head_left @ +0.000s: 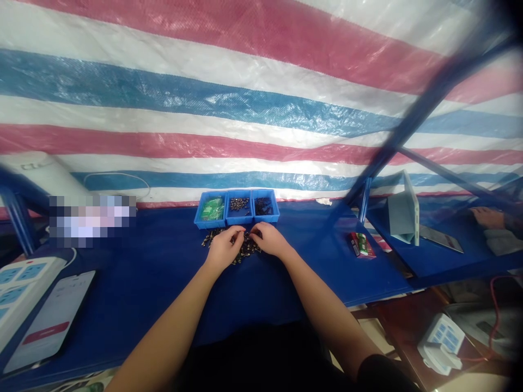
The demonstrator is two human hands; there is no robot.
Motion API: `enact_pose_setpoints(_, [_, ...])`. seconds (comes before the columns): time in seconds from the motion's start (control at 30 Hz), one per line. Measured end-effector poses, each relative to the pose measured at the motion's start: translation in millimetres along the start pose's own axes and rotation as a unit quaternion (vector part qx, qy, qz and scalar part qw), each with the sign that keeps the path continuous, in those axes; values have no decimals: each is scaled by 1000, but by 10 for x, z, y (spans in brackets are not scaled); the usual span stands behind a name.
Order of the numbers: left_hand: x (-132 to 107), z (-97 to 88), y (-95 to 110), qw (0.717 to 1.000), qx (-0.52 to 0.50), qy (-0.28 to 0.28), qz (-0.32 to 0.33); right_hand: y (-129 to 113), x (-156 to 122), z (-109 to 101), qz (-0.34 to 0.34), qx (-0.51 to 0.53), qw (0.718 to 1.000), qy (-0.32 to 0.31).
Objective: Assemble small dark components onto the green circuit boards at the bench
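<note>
My left hand (224, 247) and my right hand (270, 239) rest close together on a blue table (155, 283), fingers curled and pinching over a pile of small dark metal parts (245, 247). What each pinch holds is too small to make out. Just beyond the pile stand three small blue bins (237, 209) in a row: the left one holds green pieces (212, 208), the middle and right ones hold dark small parts.
A phone (53, 318) and a white power strip (16, 288) lie at the left. A small red-green box (362, 245) lies to the right, beside a blue frame post (408, 125). Another person's hand (488, 218) rests at the far right. A striped tarp hangs behind.
</note>
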State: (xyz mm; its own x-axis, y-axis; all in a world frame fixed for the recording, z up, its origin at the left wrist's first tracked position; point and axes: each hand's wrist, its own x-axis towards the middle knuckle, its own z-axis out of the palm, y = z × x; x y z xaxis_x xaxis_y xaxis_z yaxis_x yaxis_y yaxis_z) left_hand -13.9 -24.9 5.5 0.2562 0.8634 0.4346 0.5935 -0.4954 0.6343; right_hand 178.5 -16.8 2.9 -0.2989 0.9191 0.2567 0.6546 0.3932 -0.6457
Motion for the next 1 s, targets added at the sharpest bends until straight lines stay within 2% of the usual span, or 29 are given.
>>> enact_pose_setpoints(0.17, [11,25,-46,1000,19,-12,-9,-100,7,-18,2,139,990,33])
enact_pose_setpoints(0.33, [12,30,-46,1000,24,-1,-14,-124,13,-10,17,224,974,27])
enact_pose_setpoints(0.83, [16,2,-36,999,-11,-20,-42,-109,22,90,19,319,946,48])
enact_pose_setpoints(1.0, [9,-8,-19,1000,0,-16,-21,-133,8,88,5,303,952,52])
